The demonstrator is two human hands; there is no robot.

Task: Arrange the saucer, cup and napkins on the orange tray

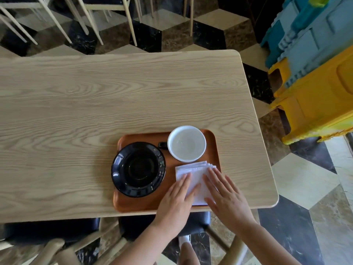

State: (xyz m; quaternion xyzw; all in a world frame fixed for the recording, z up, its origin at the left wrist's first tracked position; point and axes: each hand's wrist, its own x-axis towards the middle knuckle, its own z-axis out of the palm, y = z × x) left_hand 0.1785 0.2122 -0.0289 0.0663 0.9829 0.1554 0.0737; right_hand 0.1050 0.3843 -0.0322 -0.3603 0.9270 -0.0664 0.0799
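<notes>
A: How are the hands placed?

B: The left hand and the right hand are both laid flat, fingers stretched out, on the stack of white napkins. Nothing is gripped; the stack is only pressed down and squared under the palms.

A: Where is the stack found?

B: It is set in the near right corner of the orange tray, just in front of the white cup. The far edges of the napkins are fanned slightly, so several sheets can be made out.

A: And the other pieces?

B: The black saucer is seated on the left half of the tray, its rim lapping slightly over the tray's left edge. The cup is stood upright in the far right corner, beside the saucer rather than on it. A small dark object is seen between the two; what it is cannot be told. The tray itself is rested near the front edge of the wooden table.

A: Which step is judged to be in hand?

B: The napkins are being tidied, likely the closing step. Next, the hands would need to be lifted straight off so the stack is not dragged askew.
</notes>
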